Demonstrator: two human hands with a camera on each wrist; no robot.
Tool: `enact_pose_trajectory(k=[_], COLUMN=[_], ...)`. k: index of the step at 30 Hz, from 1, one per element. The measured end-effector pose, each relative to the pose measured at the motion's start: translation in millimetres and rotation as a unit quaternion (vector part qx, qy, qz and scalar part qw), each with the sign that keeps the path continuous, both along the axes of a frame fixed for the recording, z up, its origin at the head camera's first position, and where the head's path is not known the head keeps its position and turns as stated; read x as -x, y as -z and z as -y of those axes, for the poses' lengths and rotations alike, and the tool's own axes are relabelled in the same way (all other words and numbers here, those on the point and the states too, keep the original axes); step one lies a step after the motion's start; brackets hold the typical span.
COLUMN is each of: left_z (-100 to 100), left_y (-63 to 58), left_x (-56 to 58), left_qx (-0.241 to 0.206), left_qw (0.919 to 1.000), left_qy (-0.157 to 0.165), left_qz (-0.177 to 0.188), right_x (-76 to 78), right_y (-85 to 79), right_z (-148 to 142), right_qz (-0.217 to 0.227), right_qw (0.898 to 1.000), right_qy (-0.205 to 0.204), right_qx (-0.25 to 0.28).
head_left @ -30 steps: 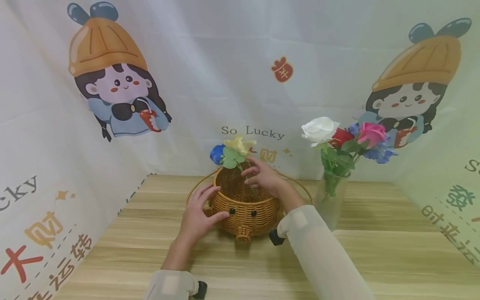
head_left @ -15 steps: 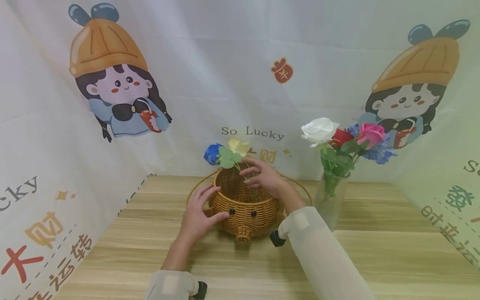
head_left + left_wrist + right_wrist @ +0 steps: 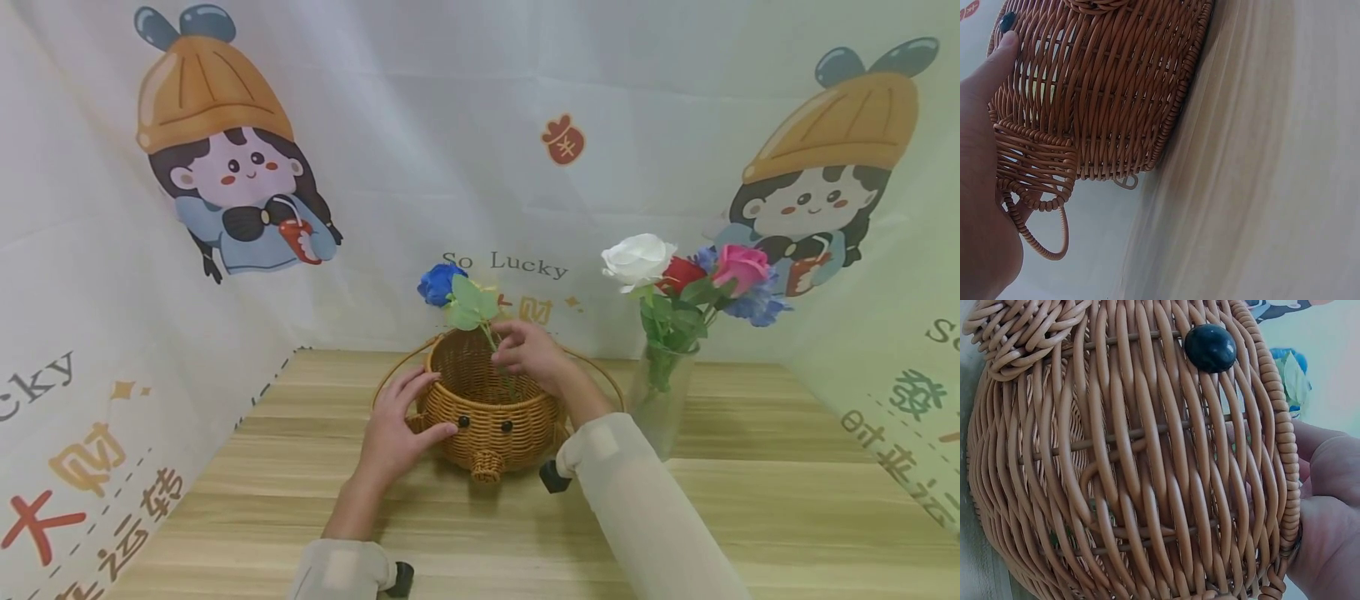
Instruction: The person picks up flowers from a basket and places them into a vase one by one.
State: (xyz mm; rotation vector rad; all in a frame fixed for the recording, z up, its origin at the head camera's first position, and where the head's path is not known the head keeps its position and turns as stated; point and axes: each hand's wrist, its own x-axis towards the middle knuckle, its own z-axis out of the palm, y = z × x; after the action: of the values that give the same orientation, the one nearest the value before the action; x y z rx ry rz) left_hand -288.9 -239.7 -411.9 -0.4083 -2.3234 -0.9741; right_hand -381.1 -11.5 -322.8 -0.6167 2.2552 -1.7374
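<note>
A brown wicker basket [image 3: 491, 425] with black button eyes and a snout stands on the table. My left hand [image 3: 397, 425] grips its left side, thumb on the front near one eye [image 3: 1007, 22] and fingers up at the rim. Over the basket's opening, my right hand [image 3: 532, 358] pinches a green flower stem [image 3: 489, 336] below broad leaves [image 3: 474, 304]. A blue rose [image 3: 441, 284] is left of these leaves; a yellow flower [image 3: 489, 289] is mostly hidden behind them. Which bloom the pinched stem belongs to, I cannot tell. The right wrist view shows the basket hiding most of that hand.
Right of the basket stands a clear vase [image 3: 663, 408] holding a white rose [image 3: 639, 261], a red rose [image 3: 681, 275], a pink rose [image 3: 741, 267] and blue flowers [image 3: 761, 300]. The basket's thin handle [image 3: 611, 375] hangs out on both sides. Printed cloth [image 3: 420, 150] encloses the wooden table [image 3: 480, 542].
The blue rose dipped left, then rose and came back right. The yellow flower sank behind the leaves. My right fingers have drawn closer together at the stem; my left hand stays put.
</note>
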Motion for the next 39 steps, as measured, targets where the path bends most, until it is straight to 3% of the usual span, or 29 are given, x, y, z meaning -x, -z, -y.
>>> enact_pose_trajectory(k=[9, 24, 30, 39], left_z=[0.2, 0.7, 1.8, 0.7], left_y=[0.8, 0.1, 1.7, 1.7], left_x=[0.0, 0.3, -1.0, -1.3], left_qx=[0.000, -0.002, -0.003, -0.006], left_qw=[1.0000, 1.0000, 1.0000, 1.0000], left_qy=[-0.002, 0.005, 0.006, 0.004], left_qz=[0.002, 0.000, -0.003, 0.004], right_x=[-0.5, -3.8, -4.0, -17.3], right_y=[0.0, -0.7, 4.2, -0.7], right_z=[1.3, 2.4, 2.6, -1.8], right_qz=[0.007, 0.001, -0.033, -0.112], right_qw=[1.000, 0.996, 0.991, 0.974], right_qy=[0.026, 0.061, 0.087, 0.159], right_qx=[-0.008, 0.066, 0.091, 0.118])
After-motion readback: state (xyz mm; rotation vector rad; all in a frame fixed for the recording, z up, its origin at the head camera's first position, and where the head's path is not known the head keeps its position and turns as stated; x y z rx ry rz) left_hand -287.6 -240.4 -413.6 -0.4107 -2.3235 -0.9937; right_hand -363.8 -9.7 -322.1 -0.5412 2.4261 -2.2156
